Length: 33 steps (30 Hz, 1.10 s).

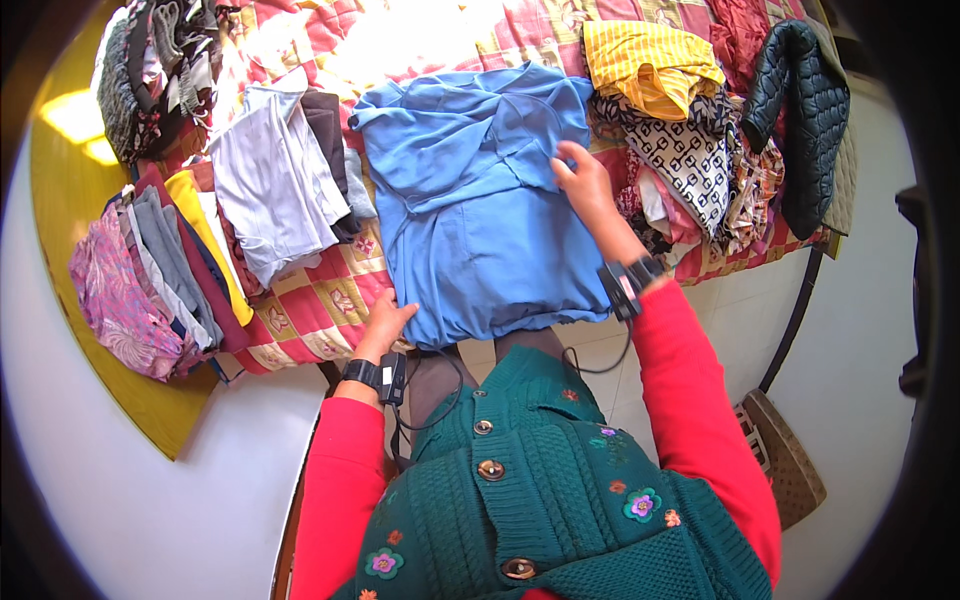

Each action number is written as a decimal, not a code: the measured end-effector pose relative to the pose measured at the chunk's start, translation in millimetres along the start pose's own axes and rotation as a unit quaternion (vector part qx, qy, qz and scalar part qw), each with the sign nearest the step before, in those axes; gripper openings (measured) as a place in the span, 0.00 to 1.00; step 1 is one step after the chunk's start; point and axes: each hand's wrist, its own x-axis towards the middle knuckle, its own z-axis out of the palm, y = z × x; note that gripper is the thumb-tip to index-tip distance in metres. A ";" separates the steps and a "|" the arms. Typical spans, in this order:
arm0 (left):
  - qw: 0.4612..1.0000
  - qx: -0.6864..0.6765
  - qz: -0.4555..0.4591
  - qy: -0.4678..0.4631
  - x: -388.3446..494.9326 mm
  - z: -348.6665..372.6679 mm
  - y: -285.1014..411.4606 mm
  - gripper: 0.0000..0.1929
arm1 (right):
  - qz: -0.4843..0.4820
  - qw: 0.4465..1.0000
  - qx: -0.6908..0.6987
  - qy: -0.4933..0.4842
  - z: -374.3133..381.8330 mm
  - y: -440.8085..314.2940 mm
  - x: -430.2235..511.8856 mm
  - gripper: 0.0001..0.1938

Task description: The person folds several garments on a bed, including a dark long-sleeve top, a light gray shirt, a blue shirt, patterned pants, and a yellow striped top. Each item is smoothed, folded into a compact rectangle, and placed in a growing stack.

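A blue cloth garment [517,240] lies spread and partly folded before me, rumpled in its upper half and smoother below. Its lower edge hangs slightly over the bed's front. My left hand [388,324] touches the lower left edge of this garment, with the thumb stretched over the cloth; whether the fingers grip it is not clear. My right hand [583,180] is over its right side, fingers bent and apart, nothing held. Close by on the left lies a folded pale grey-white garment [274,180], partly covering a dark folded cloth [330,142].
Folded clothes [169,277] stand in a row at the left, below a heap of dark clothes [154,82]. At right, a yellow striped garment [652,64] tops a patterned pile [682,165] beside a dark quilted jacket [806,127]. A checked bedspread [315,319] covers the bed.
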 end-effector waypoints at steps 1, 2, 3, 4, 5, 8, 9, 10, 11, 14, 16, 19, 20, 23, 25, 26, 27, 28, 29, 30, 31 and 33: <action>1.000 0.009 0.002 -0.007 -4.5 1.1 -1.7 0.13 | 0.029 0.999 -0.025 -0.028 6.9 -8.7 8.7 0.14; 1.000 0.016 -0.020 -0.011 -9.2 2.3 -4.0 0.13 | 0.047 0.996 -0.043 -0.058 12.6 -16.3 16.2 0.14; 0.999 0.023 -0.043 -0.014 -13.6 3.8 -6.9 0.12 | 0.064 0.992 -0.061 -0.088 15.0 -22.1 20.2 0.14; 0.998 0.027 -0.050 -0.023 -17.0 5.1 -9.9 0.12 | 0.118 0.980 -0.056 -0.150 13.2 -25.9 22.9 0.13; 0.998 0.015 -0.056 -0.023 -19.4 6.3 -13.1 0.11 | 0.082 0.990 -0.035 -0.108 10.2 -27.5 20.9 0.12; 0.998 -0.038 -0.036 -0.029 -24.4 11.5 -25.1 0.09 | -0.035 0.999 0.031 0.015 -13.1 -19.0 4.2 0.11; 0.998 -0.056 -0.032 -0.028 -25.5 11.6 -29.7 0.09 | -0.102 0.992 -0.023 0.077 -24.0 -11.8 -3.7 0.10; 0.997 -0.070 -0.001 -0.028 -25.6 11.9 -34.2 0.09 | -0.035 0.996 -0.039 0.072 -33.6 -3.0 -11.2 0.11; 0.995 -0.096 -0.013 -0.016 -25.6 12.1 -39.1 0.10 | -0.017 0.997 -0.040 0.066 -42.2 7.6 -18.5 0.11; 0.991 -0.130 0.019 -0.008 -27.0 10.8 -54.9 0.13 | 0.063 0.994 -0.076 0.047 -51.3 46.6 -44.6 0.19; 0.995 -0.097 0.032 0.007 -28.7 10.4 -62.5 0.14 | 0.062 0.996 -0.054 0.040 -50.5 71.6 -67.8 0.21; 0.997 -0.026 0.055 0.038 -34.1 15.7 -62.0 0.15 | 0.078 0.995 -0.032 0.057 -40.6 97.5 -109.8 0.23; 0.995 -0.009 0.081 0.066 -36.1 19.3 -57.4 0.15 | 0.086 0.993 -0.046 0.071 -34.6 101.8 -122.9 0.23; 0.977 -0.008 0.160 0.137 -34.3 17.6 -24.6 0.16 | 0.098 0.988 -0.070 0.093 -25.1 110.5 -149.7 0.23; 0.963 0.024 0.205 0.170 -22.6 11.6 8.9 0.14 | 0.108 0.986 -0.081 0.101 -24.0 116.2 -158.7 0.23; 0.958 0.064 0.211 0.182 -12.9 8.9 27.8 0.12 | 0.109 0.983 -0.089 0.115 -24.3 119.2 -160.2 0.23; 0.944 0.095 0.249 0.193 -3.2 8.0 46.2 0.13 | 0.126 0.979 -0.094 0.126 -25.1 122.3 -162.1 0.23; 0.925 0.119 0.296 0.206 7.7 9.3 63.9 0.14 | 0.106 0.978 -0.113 0.139 -27.4 125.1 -163.9 0.23; 0.916 0.171 0.292 0.217 19.1 11.8 80.4 0.16 | 0.120 0.973 -0.127 0.148 -30.0 127.5 -165.6 0.22; 0.890 0.214 0.324 0.237 30.2 15.4 95.0 0.18 | 0.094 0.975 -0.113 0.167 -31.8 129.1 -167.9 0.21; 0.904 0.203 0.288 0.241 40.9 21.1 107.4 0.18 | 0.070 0.972 -0.136 0.176 -34.3 130.1 -170.5 0.21; 0.915 0.179 0.245 0.265 62.5 29.5 128.0 0.19 | 0.044 0.966 -0.169 0.193 -39.7 130.0 -175.3 0.21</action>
